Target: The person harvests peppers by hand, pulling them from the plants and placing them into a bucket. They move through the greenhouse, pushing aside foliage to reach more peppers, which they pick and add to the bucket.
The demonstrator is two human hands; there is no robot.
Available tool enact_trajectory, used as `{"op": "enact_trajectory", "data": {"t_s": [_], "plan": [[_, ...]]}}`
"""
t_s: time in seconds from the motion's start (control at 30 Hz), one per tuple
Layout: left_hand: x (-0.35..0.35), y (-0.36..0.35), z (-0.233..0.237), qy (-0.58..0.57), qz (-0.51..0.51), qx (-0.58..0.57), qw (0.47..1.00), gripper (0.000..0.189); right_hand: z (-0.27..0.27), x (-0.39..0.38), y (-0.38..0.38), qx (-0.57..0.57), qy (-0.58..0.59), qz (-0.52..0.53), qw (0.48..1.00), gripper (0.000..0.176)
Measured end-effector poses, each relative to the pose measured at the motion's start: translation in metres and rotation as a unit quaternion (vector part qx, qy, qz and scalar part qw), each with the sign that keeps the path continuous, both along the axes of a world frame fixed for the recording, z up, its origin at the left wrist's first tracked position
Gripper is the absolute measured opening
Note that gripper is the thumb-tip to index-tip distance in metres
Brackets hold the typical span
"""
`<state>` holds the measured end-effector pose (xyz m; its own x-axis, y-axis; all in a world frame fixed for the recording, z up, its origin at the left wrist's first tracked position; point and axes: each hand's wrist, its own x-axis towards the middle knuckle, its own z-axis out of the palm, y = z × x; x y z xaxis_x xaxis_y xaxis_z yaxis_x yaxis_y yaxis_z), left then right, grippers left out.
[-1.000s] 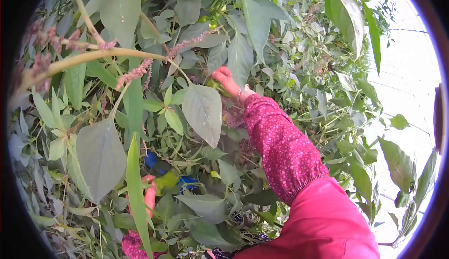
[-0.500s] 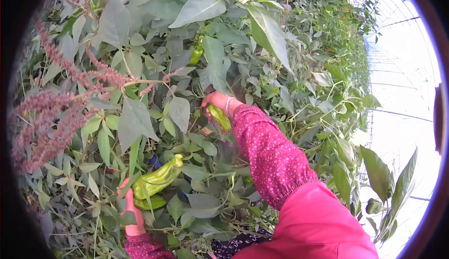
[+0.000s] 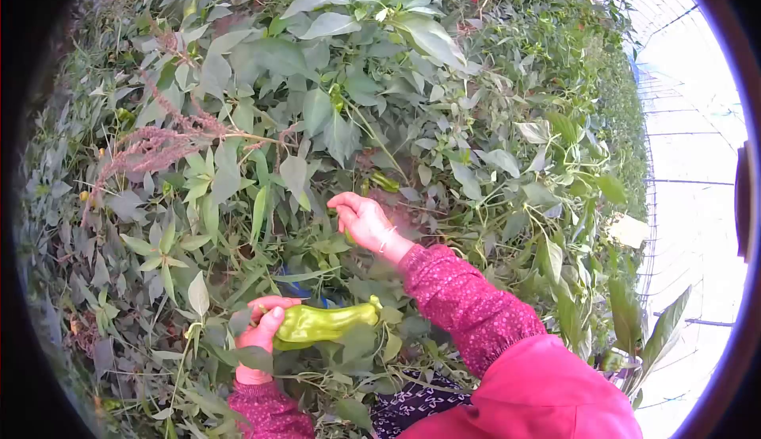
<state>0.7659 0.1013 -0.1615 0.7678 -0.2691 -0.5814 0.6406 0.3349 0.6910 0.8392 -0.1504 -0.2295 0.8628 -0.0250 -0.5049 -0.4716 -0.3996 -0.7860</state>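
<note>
My left hand (image 3: 260, 334) is closed around the stem end of light green peppers. One long, shiny green pepper (image 3: 325, 322) points right from the fingers, and part of a second shows beneath it. Above and to the right, my right hand (image 3: 365, 223) has its fingers curled among the leaves. A bit of green pepper (image 3: 349, 237) peeks out under that palm, the rest of it hidden by the hand. Just beyond the right hand, another green pepper (image 3: 384, 182) lies low among the foliage.
Dense pepper plants (image 3: 277, 58) fill the ground around both hands. A reddish weed seed head (image 3: 162, 145) leans in from the left. Something blue (image 3: 297, 287) shows behind the left hand's pepper. A pale sheet and wire frame (image 3: 686, 193) run along the right side.
My left hand has moved right and up with its peppers, which have turned more level. The right hand has come down slightly toward me, its pepper now mostly covered. The camera view has shifted.
</note>
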Motion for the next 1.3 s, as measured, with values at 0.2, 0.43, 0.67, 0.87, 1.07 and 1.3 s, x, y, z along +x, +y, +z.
{"op": "enact_trajectory", "data": {"t_s": [0.2,0.43,0.67,0.87,1.07,1.3], "plan": [[0.01,-0.011,-0.013,-0.003,-0.111,-0.059,0.992,0.053,0.058,-0.005,0.083,0.475,0.083,0.012,0.876,0.02],[0.004,-0.013,-0.008,0.074,-0.019,-0.046,0.996,0.059,0.052,-0.007,0.105,0.461,0.103,-0.013,0.881,0.018],[0.004,0.0,-0.018,0.048,0.026,-0.115,0.992,0.068,-0.044,0.086,0.005,0.242,0.08,-0.234,0.938,0.025],[-0.009,0.022,-0.032,0.062,0.123,-0.139,0.981,0.074,-0.17,0.166,-0.058,-0.048,-0.03,-0.248,0.967,0.037],[-0.016,0.034,-0.039,0.1,0.122,-0.186,0.97,0.07,-0.157,0.197,-0.046,-0.026,-0.048,-0.298,0.953,0.057],[-0.016,0.035,-0.012,0.068,0.122,-0.158,0.978,0.068,-0.165,0.209,-0.052,0.038,-0.107,-0.4,0.909,0.049]]}}
